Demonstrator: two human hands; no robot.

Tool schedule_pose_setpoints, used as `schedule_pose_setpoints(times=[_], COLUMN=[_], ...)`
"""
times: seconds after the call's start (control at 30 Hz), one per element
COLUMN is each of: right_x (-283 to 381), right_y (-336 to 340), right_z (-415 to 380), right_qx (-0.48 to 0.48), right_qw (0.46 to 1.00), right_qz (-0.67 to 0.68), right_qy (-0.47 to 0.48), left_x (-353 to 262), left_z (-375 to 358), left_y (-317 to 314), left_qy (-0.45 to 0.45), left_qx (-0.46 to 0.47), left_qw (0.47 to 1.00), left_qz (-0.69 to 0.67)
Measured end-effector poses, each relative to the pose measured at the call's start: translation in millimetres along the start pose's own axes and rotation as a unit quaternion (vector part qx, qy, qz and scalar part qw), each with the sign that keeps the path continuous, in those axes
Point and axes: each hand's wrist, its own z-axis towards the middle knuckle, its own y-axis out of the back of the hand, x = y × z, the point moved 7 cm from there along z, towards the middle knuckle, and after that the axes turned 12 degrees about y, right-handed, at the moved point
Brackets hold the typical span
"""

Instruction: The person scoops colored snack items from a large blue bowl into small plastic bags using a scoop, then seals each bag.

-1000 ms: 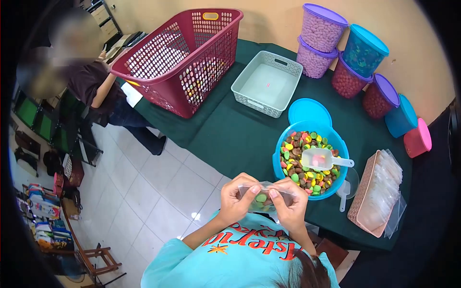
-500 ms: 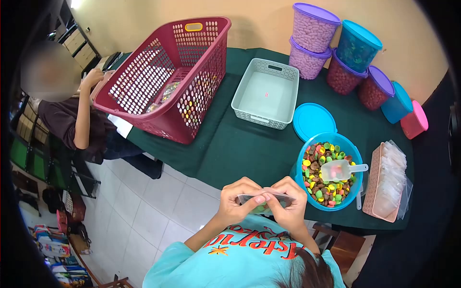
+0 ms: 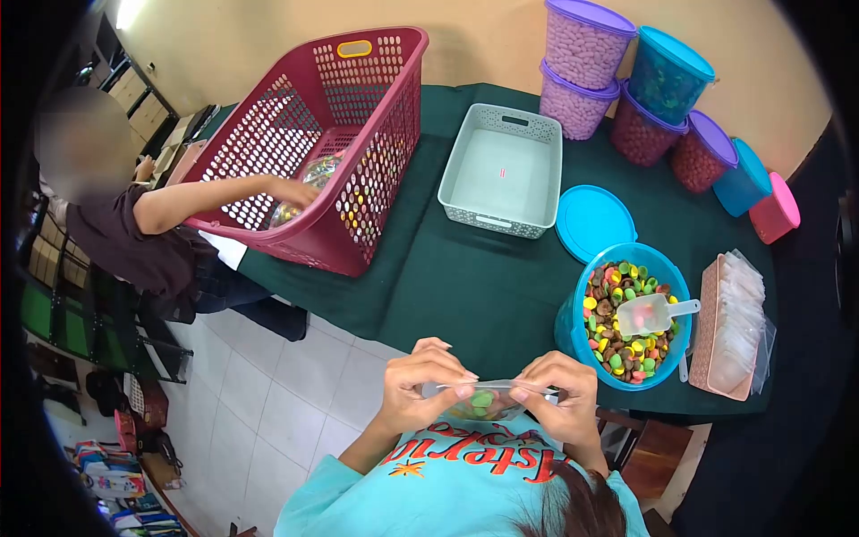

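A small clear plastic bag (image 3: 484, 405) with green and brown candies inside is held in front of my chest. My left hand (image 3: 419, 383) pinches one end of the bag's top edge, and my right hand (image 3: 562, 394) pinches the other end. The edge is stretched straight between my thumbs and fingers. To the right of my hands stands an open blue tub (image 3: 567, 336) of brown, green, yellow and pink candies. A clear scoop (image 3: 646, 315) lies on top of them, its handle pointing right.
A blue lid (image 3: 594, 224) and a pale grey-green basket (image 3: 497, 179) lie beyond the tub. At right, a pink basket (image 3: 703, 336) holds clear bags. Lidded tubs (image 3: 586, 54) line the wall. Another person's hand (image 3: 293, 191) reaches into a maroon basket (image 3: 353, 234) with filled bags.
My hands have moved apart along the bag's top edge and lowered slightly, showing more of the bag. The other person's hand has moved into the maroon basket.
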Motion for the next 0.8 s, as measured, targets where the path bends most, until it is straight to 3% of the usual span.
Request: schedule_pose_setpoints(times=[0.23,0.47,0.53,0.57,0.8], right_x=[0,-18,-23,-26,-40], right_y=[27,44,46,46,20], right_z=[-10,-1,9,10,7], right_qx=[0.000,0.027,0.022,0.007,0.090], right_qw=[0.999,0.999,0.999,0.999,0.992], right_qz=[-0.032,0.014,-0.008,0.017,0.084], right_qy=[0.002,0.012,-0.029,-0.048,-0.041], left_x=[3,19,43,49,49], left_z=[-1,-15,-14,-13,-45], left_y=[-13,-37,-42,-47,-29], left_qy=[-0.017,-0.060,0.047,0.072,0.115], left_qx=[-0.005,-0.147,-0.239,-0.239,-0.323], left_qw=[1.000,0.987,0.962,0.959,0.939], left_qz=[0.020,0.035,-0.120,-0.133,-0.033])
